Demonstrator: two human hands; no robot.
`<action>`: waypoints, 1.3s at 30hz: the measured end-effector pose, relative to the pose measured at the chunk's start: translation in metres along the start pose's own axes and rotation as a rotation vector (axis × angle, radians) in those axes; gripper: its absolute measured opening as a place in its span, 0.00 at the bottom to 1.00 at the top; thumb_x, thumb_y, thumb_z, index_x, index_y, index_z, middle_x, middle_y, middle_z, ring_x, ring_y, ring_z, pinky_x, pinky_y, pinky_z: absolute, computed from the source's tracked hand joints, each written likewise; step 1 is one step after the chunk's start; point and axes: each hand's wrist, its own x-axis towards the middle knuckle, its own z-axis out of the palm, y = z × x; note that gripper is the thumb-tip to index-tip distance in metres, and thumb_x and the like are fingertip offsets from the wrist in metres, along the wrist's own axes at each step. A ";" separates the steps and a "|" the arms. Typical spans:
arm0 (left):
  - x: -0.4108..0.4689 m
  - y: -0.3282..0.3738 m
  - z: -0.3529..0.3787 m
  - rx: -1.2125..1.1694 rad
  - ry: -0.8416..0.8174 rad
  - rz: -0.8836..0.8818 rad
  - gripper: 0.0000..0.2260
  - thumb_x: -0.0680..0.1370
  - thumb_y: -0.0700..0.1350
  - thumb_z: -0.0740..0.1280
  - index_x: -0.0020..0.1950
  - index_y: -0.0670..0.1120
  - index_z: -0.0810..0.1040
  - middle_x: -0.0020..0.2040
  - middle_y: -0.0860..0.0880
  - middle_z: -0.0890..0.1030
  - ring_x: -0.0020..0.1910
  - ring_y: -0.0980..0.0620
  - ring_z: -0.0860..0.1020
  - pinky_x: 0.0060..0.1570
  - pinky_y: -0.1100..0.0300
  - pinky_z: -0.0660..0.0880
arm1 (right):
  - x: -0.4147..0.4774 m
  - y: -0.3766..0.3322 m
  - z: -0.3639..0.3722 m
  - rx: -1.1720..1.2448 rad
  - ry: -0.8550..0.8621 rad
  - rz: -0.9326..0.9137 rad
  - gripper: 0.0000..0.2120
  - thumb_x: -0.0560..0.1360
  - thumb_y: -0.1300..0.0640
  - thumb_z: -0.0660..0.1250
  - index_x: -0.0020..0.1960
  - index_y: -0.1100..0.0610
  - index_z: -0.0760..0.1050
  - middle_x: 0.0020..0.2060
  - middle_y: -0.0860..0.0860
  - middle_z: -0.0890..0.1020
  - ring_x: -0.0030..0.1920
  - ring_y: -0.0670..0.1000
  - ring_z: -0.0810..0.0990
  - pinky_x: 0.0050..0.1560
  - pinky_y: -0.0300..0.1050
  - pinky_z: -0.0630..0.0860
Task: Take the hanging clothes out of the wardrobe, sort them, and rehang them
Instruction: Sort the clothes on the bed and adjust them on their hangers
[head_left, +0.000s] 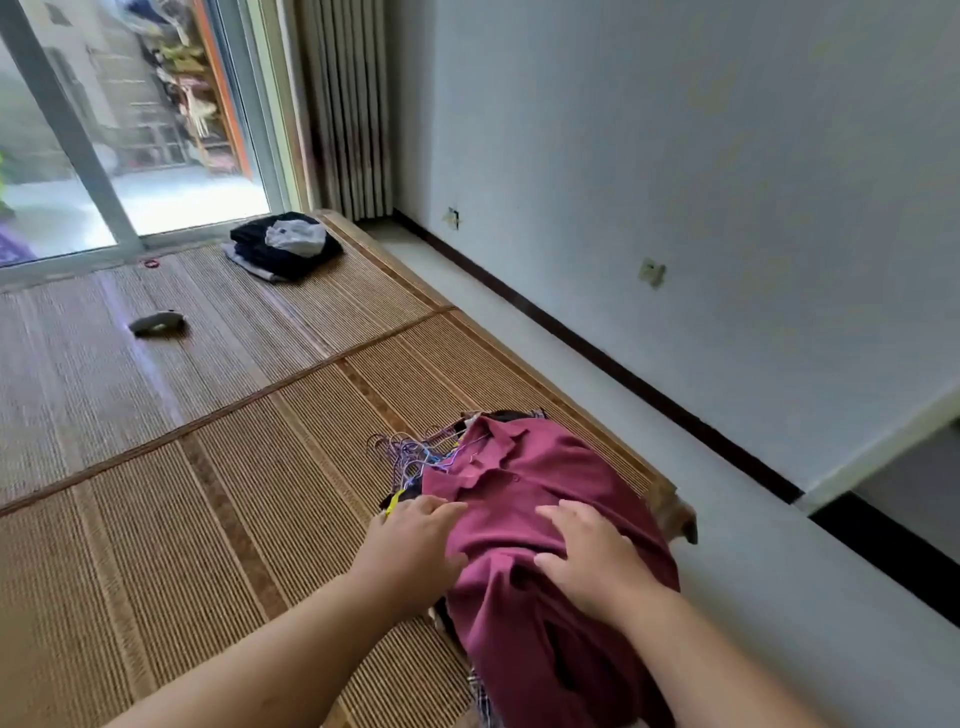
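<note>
A heap of clothes on hangers lies near the right edge of the bed, topped by a maroon polo shirt (524, 478). Several wire hanger hooks (410, 449) stick out at the heap's far left, wound with coloured thread. My left hand (415, 540) lies on the left side of the heap, fingers fairly straight on the maroon cloth. My right hand (592, 556) rests flat on top of the shirt, fingers spread. Darker garments under the shirt are mostly hidden. No wardrobe is in view.
A bamboo mat (208, 467) covers the bed. A folded dark pile of clothes (285, 247) with a pale piece on top sits at the far corner. A small grey object (156, 323) lies on the mat. A white wall with a dark skirting runs along the right.
</note>
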 end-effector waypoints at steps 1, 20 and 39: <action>0.013 -0.002 0.000 0.001 -0.008 -0.016 0.27 0.75 0.58 0.61 0.73 0.58 0.61 0.71 0.55 0.66 0.70 0.52 0.65 0.68 0.48 0.64 | 0.015 0.004 -0.001 0.007 -0.009 -0.009 0.27 0.76 0.45 0.62 0.73 0.44 0.60 0.75 0.49 0.58 0.74 0.50 0.58 0.71 0.50 0.59; 0.167 0.004 0.075 -0.237 0.025 -0.646 0.25 0.75 0.55 0.63 0.72 0.56 0.65 0.68 0.53 0.69 0.68 0.51 0.67 0.66 0.48 0.68 | 0.284 0.113 -0.009 -0.138 -0.352 -0.314 0.30 0.72 0.47 0.65 0.73 0.46 0.61 0.70 0.47 0.67 0.70 0.50 0.65 0.69 0.54 0.65; 0.270 -0.089 0.201 -0.411 0.007 -0.874 0.29 0.77 0.57 0.61 0.76 0.53 0.56 0.70 0.47 0.70 0.69 0.46 0.68 0.67 0.55 0.64 | 0.494 0.122 0.104 -0.455 -0.382 -0.288 0.33 0.70 0.33 0.58 0.71 0.41 0.57 0.67 0.50 0.70 0.71 0.57 0.63 0.69 0.65 0.57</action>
